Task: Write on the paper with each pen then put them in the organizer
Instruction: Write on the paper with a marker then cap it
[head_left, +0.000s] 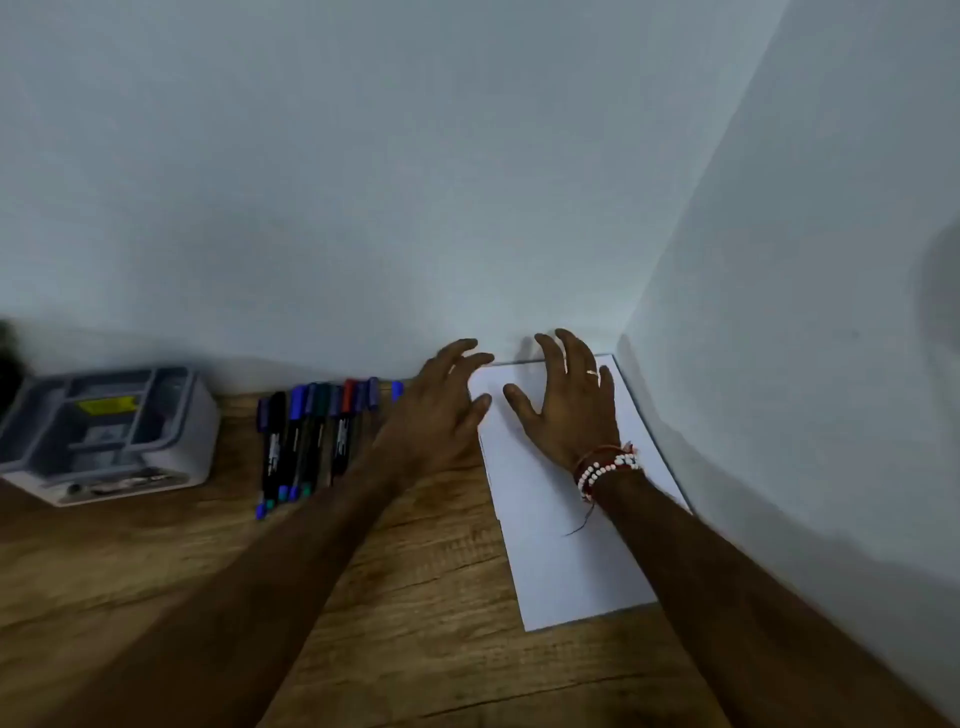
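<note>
Blurred wooden counter (405, 597) in a corner. Pens (306, 441) beside the left grip (441, 410) are partly hidden; right grip (566, 410) over paper (561, 566); both released, empty.

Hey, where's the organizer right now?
In the head view, the organizer sits at the far left of the table, just left of the row of pens.

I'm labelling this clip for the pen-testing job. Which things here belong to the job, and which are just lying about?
For the job:
paper
row of pens
grey organizer
left hand and right hand, both open

Just there:
wooden desk
bead bracelets
ring
dark blurred object at the left edge
</note>
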